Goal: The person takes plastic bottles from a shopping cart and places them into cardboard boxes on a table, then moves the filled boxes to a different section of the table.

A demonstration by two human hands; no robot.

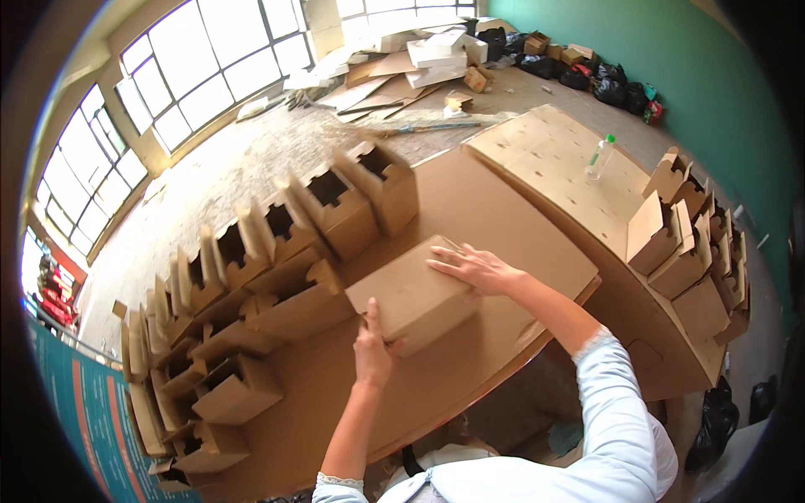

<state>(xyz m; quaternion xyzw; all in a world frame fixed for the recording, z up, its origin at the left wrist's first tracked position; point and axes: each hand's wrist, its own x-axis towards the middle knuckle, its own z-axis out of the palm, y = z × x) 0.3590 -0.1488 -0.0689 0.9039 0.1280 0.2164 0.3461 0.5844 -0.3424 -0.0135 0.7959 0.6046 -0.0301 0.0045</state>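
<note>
A closed brown cardboard box (411,293) lies flat on the cardboard-covered table (470,210) in front of me. My left hand (373,344) grips its near left corner, thumb on top. My right hand (474,268) presses flat on the box's top right edge, fingers spread. Both forearms come in from the lower edge, in pale blue sleeves.
Several open folded boxes (335,205) stand in rows at the left and back of the table. More open boxes (692,251) are stacked at the right. A clear bottle with a green cap (599,158) stands on flat cardboard sheets (545,155). Black bags (717,423) lie on the floor.
</note>
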